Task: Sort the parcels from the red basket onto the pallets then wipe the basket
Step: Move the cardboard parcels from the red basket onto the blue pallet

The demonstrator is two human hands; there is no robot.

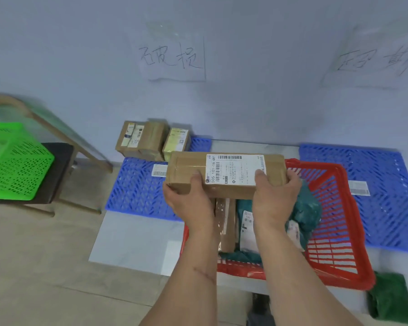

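Both hands hold a long brown cardboard parcel (189,168) with a white shipping label above the red basket (335,222). My left hand (189,198) grips its left end and my right hand (275,196) grips its right part, thumbs on top. Inside the basket lie a narrow brown box (225,224) and teal bagged parcels (306,212), partly hidden by my arms. The left blue pallet (137,191) carries two brown boxes (140,140) and a smaller box with a yellow label (176,143) at its far edge. The right blue pallet (386,191) carries no parcels.
A green basket (12,165) rests on a dark stool (57,170) at the left. A green cloth (391,300) lies on the floor by the red basket's near right corner. Two handwritten paper signs (174,57) hang on the wall above the pallets.
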